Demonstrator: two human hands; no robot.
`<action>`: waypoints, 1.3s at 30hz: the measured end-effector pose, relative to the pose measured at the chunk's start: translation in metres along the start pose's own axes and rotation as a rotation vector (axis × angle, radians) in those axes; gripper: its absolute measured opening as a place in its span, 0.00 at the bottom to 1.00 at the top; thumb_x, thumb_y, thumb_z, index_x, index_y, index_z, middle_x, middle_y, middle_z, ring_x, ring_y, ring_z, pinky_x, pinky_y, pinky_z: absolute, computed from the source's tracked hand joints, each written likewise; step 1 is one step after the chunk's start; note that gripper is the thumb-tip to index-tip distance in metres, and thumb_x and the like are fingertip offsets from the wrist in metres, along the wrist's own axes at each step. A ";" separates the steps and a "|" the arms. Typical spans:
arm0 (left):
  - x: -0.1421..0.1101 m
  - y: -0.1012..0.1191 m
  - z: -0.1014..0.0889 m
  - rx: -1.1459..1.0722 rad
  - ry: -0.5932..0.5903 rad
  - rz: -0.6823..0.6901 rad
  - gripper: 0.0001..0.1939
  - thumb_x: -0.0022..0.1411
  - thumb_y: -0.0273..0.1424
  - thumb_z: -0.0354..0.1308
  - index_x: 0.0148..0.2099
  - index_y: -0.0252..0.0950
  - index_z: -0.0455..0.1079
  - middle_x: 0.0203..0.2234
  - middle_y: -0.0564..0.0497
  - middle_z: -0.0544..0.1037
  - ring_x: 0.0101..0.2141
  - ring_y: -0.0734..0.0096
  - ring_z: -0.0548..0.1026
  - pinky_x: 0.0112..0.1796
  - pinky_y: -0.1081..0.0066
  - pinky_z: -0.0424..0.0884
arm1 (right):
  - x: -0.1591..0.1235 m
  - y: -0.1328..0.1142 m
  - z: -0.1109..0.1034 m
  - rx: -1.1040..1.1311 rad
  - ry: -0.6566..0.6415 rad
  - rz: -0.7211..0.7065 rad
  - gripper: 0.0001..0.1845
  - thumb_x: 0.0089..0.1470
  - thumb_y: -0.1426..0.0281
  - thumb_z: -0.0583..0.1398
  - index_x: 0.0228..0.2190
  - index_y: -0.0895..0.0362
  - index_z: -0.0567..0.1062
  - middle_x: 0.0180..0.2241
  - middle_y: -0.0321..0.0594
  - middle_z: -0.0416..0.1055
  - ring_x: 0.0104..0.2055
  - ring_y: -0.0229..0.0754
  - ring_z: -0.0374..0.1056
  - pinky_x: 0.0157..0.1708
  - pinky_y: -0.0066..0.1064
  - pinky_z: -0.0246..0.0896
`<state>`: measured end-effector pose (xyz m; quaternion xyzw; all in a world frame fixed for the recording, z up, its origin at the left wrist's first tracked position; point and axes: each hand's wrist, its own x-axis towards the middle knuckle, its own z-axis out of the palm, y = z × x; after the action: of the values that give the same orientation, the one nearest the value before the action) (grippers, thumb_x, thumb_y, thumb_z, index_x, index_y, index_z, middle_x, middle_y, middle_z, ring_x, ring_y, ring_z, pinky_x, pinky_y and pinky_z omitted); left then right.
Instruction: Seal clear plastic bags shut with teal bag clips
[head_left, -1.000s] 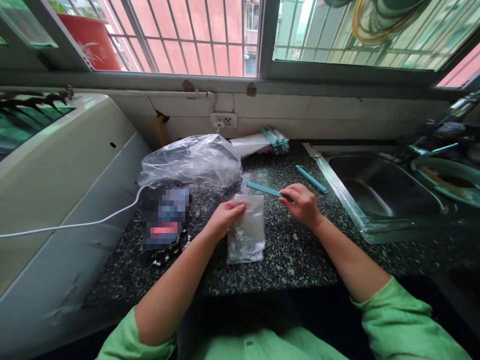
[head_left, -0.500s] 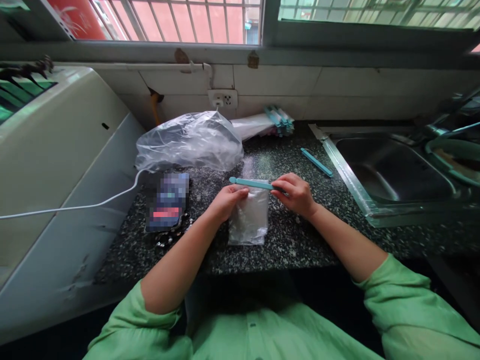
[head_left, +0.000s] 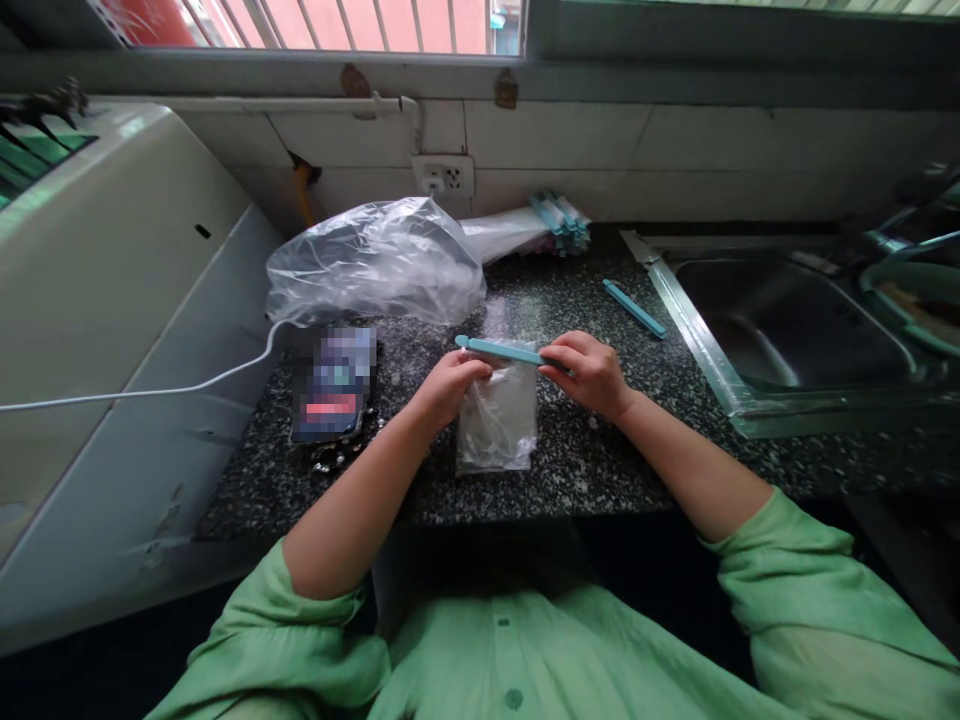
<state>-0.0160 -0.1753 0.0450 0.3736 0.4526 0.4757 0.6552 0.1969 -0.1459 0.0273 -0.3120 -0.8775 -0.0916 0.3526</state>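
My right hand (head_left: 589, 372) pinches the right end of a light-blue bag sealing clip (head_left: 499, 350). The clip lies across the top edge of a small clear plastic bag (head_left: 499, 425), its rounded left end sticking out past my left hand (head_left: 450, 385). With thumb and fingers closed, my left hand grips the bag near its upper left corner. Below the hands, the bag hangs down over the dark speckled counter. Whether the clip is closed around the bag's edge I cannot tell. A second blue clip (head_left: 634, 308) rests on the counter to the right.
A large clear plastic bag (head_left: 375, 262) lies at the back, beside a bundle of blue-ended clips (head_left: 562, 222). A phone (head_left: 335, 385) and a beaded string (head_left: 330, 460) are on the left. On the right is a steel sink (head_left: 787, 320). A white cable (head_left: 187, 388) crosses the left side.
The view has tilted down a little, so the whole scene sits higher. The clip slants slightly more, its right end lower. Both hands keep their grip.
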 end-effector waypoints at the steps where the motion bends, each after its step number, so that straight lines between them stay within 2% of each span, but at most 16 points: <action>1: -0.001 0.001 0.000 -0.011 -0.012 -0.004 0.06 0.33 0.26 0.59 0.22 0.32 0.72 0.16 0.55 0.74 0.17 0.77 0.66 0.22 0.76 0.61 | 0.000 0.000 -0.001 0.003 -0.008 0.006 0.14 0.57 0.60 0.55 0.34 0.55 0.75 0.31 0.40 0.72 0.35 0.39 0.67 0.34 0.30 0.64; 3: -0.003 0.004 0.001 -0.060 -0.028 -0.009 0.08 0.35 0.30 0.60 0.23 0.32 0.73 0.18 0.53 0.76 0.20 0.72 0.70 0.25 0.74 0.65 | 0.000 -0.001 -0.002 0.011 -0.011 0.010 0.14 0.58 0.60 0.54 0.34 0.55 0.76 0.31 0.41 0.72 0.35 0.39 0.66 0.35 0.30 0.64; 6: -0.003 0.006 0.000 -0.117 -0.026 -0.040 0.17 0.42 0.43 0.60 0.26 0.32 0.72 0.18 0.48 0.76 0.27 0.62 0.75 0.31 0.68 0.70 | 0.001 -0.001 -0.003 0.015 0.001 0.008 0.14 0.57 0.60 0.54 0.34 0.55 0.76 0.31 0.41 0.72 0.35 0.39 0.66 0.35 0.30 0.63; 8: 0.000 0.007 -0.003 -0.127 0.034 -0.053 0.23 0.46 0.51 0.57 0.25 0.33 0.71 0.17 0.48 0.75 0.28 0.60 0.76 0.31 0.67 0.70 | 0.001 0.000 -0.003 0.012 0.004 0.006 0.15 0.58 0.60 0.54 0.34 0.55 0.76 0.31 0.41 0.72 0.35 0.39 0.66 0.35 0.30 0.63; 10: 0.004 0.006 -0.005 -0.141 0.118 -0.031 0.25 0.47 0.54 0.56 0.24 0.35 0.69 0.15 0.50 0.73 0.26 0.63 0.76 0.28 0.69 0.70 | 0.001 0.000 -0.003 0.000 0.005 0.001 0.15 0.58 0.60 0.54 0.33 0.55 0.76 0.30 0.41 0.72 0.34 0.39 0.66 0.34 0.30 0.63; 13: 0.009 0.005 -0.008 -0.133 0.187 0.037 0.24 0.45 0.54 0.59 0.24 0.35 0.67 0.14 0.53 0.71 0.21 0.69 0.73 0.24 0.73 0.67 | 0.002 -0.001 -0.002 -0.024 0.005 -0.017 0.14 0.58 0.60 0.54 0.33 0.55 0.75 0.29 0.40 0.72 0.33 0.40 0.66 0.33 0.30 0.63; 18: 0.012 0.000 -0.011 0.011 0.176 0.136 0.22 0.44 0.50 0.63 0.22 0.35 0.67 0.13 0.55 0.68 0.16 0.75 0.66 0.20 0.75 0.61 | 0.002 -0.002 0.000 -0.004 -0.025 0.029 0.13 0.58 0.61 0.54 0.32 0.55 0.74 0.31 0.41 0.72 0.35 0.41 0.67 0.35 0.32 0.63; 23: 0.012 -0.005 -0.010 0.054 0.194 0.149 0.22 0.47 0.48 0.62 0.18 0.35 0.65 0.11 0.57 0.64 0.15 0.78 0.61 0.18 0.76 0.58 | 0.000 0.000 0.006 0.115 -0.069 0.085 0.13 0.61 0.63 0.49 0.37 0.56 0.70 0.32 0.43 0.72 0.34 0.41 0.68 0.34 0.32 0.64; 32: 0.010 -0.009 -0.006 -0.096 0.187 0.150 0.24 0.42 0.51 0.63 0.21 0.33 0.67 0.14 0.54 0.69 0.18 0.74 0.67 0.20 0.75 0.61 | -0.001 -0.001 0.013 0.085 -0.064 0.030 0.14 0.62 0.64 0.46 0.38 0.57 0.69 0.29 0.43 0.70 0.32 0.42 0.67 0.34 0.32 0.64; 39: 0.009 -0.011 -0.005 -0.131 0.188 0.148 0.24 0.42 0.51 0.63 0.22 0.34 0.66 0.15 0.53 0.71 0.22 0.70 0.72 0.21 0.75 0.63 | -0.002 -0.001 0.013 0.096 -0.043 0.019 0.13 0.62 0.66 0.47 0.39 0.56 0.68 0.29 0.42 0.69 0.32 0.42 0.66 0.34 0.32 0.65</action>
<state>-0.0161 -0.1694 0.0308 0.3164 0.4510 0.5842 0.5960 0.1906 -0.1431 0.0164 -0.3052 -0.8852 -0.0393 0.3489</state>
